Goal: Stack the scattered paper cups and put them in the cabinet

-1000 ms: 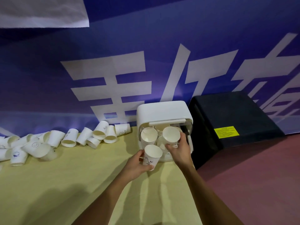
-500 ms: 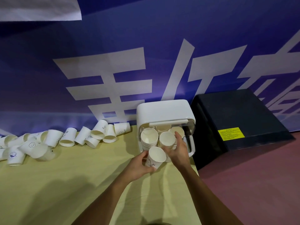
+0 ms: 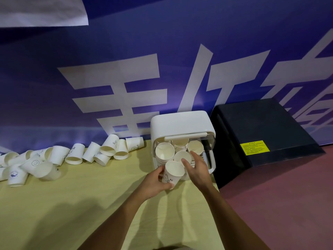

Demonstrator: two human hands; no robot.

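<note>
- Left hand (image 3: 155, 183) grips a paper cup (image 3: 172, 175) at the cabinet's (image 3: 182, 123) six o'clock.
- Right hand (image 3: 197, 168), fingers loose and empty, sits at the cup's two o'clock.
- Cup is likely light and crushable; hold the sidewall gently.

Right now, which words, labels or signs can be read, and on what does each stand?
"Hi": cup in the left hand.
Yellow label on the black box: too small.
Banner: big white characters, partly cut off; unreadable.
Pile of cups: prints blurred.
</note>
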